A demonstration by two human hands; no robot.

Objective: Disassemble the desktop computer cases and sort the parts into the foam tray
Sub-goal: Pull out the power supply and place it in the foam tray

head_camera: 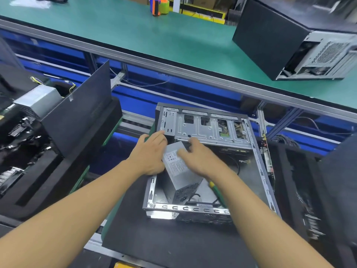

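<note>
1. The power supply box (179, 171) is seen tilted inside the open computer case (258, 165). Its far end is raised near the drive bracket (204, 130) and its vented end sits low by the near rim.
2. The box is held by both hands. The left hand (150, 153) is wrapped round its left side with the thumb below. The right hand (201, 157) is laid over the top with fingers curled at the far edge.
3. The step in hand is judged to be lifting the box out of the case. It would best be raised evenly, with the far corner kept off the bracket's thin metal edge.
4. The black cable (193, 197) at the vented end should be checked for snagging first. Whether it is still plugged in cannot be told.
5. A screwdriver (215, 189) with a green and yellow handle lies in the case just beside the box. Care should be taken that it is not dragged along.
6. The foam tray (44, 182) is set to the left, well apart from the case.
7. The box is dull grey sheet metal, with a printed label on top and a perforated grille on its end. The case is bare stamped steel with slots along its rims. The tray is soft black foam with cut pockets, and the mat (154, 238) beneath the case is dark and matte.
</note>
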